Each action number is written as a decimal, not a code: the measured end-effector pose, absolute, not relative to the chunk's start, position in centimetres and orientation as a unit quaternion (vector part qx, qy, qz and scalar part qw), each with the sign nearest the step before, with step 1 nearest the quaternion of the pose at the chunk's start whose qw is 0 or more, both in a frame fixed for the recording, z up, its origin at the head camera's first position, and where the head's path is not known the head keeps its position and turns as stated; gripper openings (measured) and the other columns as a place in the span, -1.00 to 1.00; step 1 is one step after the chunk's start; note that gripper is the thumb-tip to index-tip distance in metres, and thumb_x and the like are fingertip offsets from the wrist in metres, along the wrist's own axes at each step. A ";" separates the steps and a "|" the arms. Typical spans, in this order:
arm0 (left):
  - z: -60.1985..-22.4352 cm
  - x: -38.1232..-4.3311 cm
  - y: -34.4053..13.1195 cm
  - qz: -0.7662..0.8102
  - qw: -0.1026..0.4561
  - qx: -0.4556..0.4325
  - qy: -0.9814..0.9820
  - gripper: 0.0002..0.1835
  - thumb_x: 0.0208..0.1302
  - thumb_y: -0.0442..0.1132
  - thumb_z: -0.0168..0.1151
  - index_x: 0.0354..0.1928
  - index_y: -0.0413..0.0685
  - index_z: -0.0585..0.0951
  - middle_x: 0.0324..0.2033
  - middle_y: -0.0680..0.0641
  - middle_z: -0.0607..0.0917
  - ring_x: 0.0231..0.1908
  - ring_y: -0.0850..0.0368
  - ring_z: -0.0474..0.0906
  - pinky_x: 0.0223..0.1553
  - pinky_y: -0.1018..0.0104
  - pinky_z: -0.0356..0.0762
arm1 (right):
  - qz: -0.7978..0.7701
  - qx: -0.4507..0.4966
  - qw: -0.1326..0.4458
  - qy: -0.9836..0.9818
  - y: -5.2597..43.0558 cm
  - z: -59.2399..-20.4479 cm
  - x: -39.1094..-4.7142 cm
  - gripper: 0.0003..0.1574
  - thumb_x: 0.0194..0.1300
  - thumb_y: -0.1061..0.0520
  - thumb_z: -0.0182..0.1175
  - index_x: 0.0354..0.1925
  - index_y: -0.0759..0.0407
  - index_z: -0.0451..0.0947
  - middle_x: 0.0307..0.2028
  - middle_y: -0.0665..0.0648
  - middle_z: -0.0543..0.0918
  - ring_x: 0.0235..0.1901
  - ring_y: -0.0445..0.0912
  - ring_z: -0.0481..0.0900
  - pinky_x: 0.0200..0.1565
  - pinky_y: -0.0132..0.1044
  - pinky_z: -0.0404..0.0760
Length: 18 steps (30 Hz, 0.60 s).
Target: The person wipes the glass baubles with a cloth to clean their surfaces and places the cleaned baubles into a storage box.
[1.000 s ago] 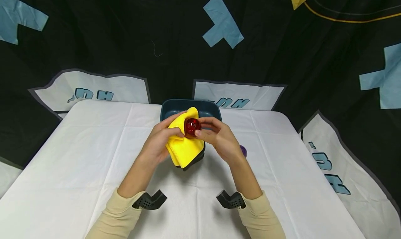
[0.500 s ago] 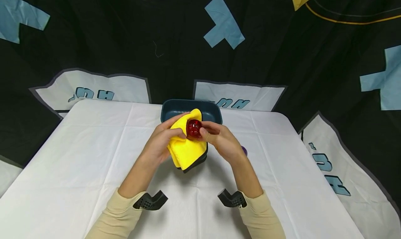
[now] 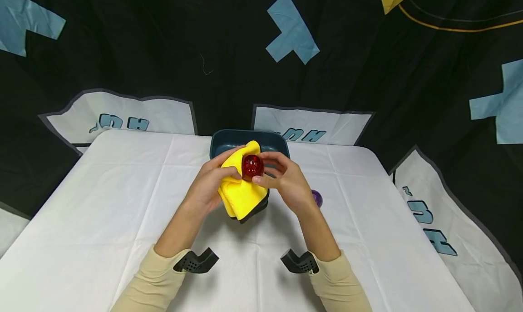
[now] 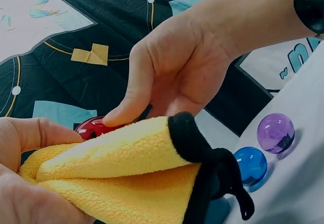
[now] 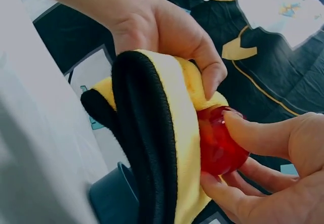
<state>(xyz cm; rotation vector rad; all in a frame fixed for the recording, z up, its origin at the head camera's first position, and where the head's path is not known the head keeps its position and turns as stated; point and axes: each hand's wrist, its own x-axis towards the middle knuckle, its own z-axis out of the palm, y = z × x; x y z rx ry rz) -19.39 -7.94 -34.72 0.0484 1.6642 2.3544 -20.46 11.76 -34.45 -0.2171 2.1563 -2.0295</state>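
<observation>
From my end I see the red ball (image 3: pixel 252 167) held up between both hands, seated against the cloth (image 3: pixel 243 198), above the table (image 3: pixel 102 203), with the bin (image 3: pixel 220 141) behind it in the head view. The left hand (image 3: pixel 206 182) has its fingers bent, gripping the folded cloth around the ball's left side. The right hand (image 3: pixel 289 181) is half closed, thumb and fingertips pinching the ball's bare side. The purple ball (image 4: pixel 276 133) and blue ball (image 4: pixel 250 166) sit near each other on the table; I get blue from the left wrist view only. Risk, my call: the ball looks hard and glossy, so if the right fingertips ease off while the left grip is loose, it could slip out of the cloth, drop and roll. Squeezing off-centre could pop it out too. If the hands sink and drift right, the hanging flap might knock the other two. I can't tell how firmly either hand presses, and the bin's near part is hidden from me
</observation>
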 end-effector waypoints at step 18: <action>-34.7 -19.4 -7.8 0.816 0.141 0.021 0.560 -0.24 0.17 -0.47 0.13 0.45 0.14 0.42 0.36 -0.08 0.36 0.19 -0.11 0.42 0.02 0.26 0.66 | -0.682 -0.071 0.063 0.725 12.2 -34.5 -20.7 -0.54 0.33 0.21 0.31 0.19 0.17 0.56 0.14 0.22 0.62 0.12 0.06 0.64 0.18 -0.20 0.62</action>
